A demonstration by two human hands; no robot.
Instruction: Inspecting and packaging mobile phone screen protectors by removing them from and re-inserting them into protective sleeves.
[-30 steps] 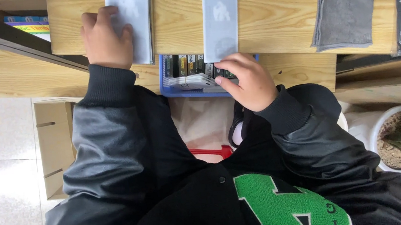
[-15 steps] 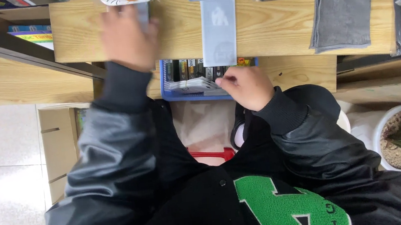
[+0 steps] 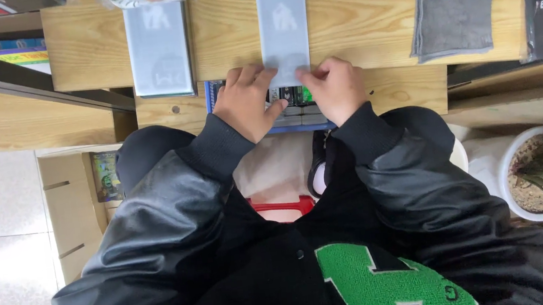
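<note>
The left hand [image 3: 244,103] and the right hand [image 3: 337,89] both rest at the near end of a pale grey flat packet [image 3: 284,33] that lies lengthwise on the wooden shelf [image 3: 353,36]. The left hand's fingers are curled, their tips on the packet's lower left corner; the right hand pinches the lower right corner between thumb and forefinger. Neither hand is closed around it. That near end overhangs the shelf edge, above a blue tray [image 3: 212,98] of small boxes just below the knuckles.

Risks, as I judge them: the packet looks thin and slippery, so a light corner grip could let it slide off into the tray or bend at the overhang. A sideways pull from one hand alone would skew it out of line with its twin.

Counted from left to right: one identical grey packet [image 3: 158,49] beyond and left of the left hand; the one being handled; one folded dark grey cloth [image 3: 451,16] off to the right of the right hand; one white plant pot [image 3: 536,175] lower right. So two grey packets, one cloth, one tray, one pot.
</note>
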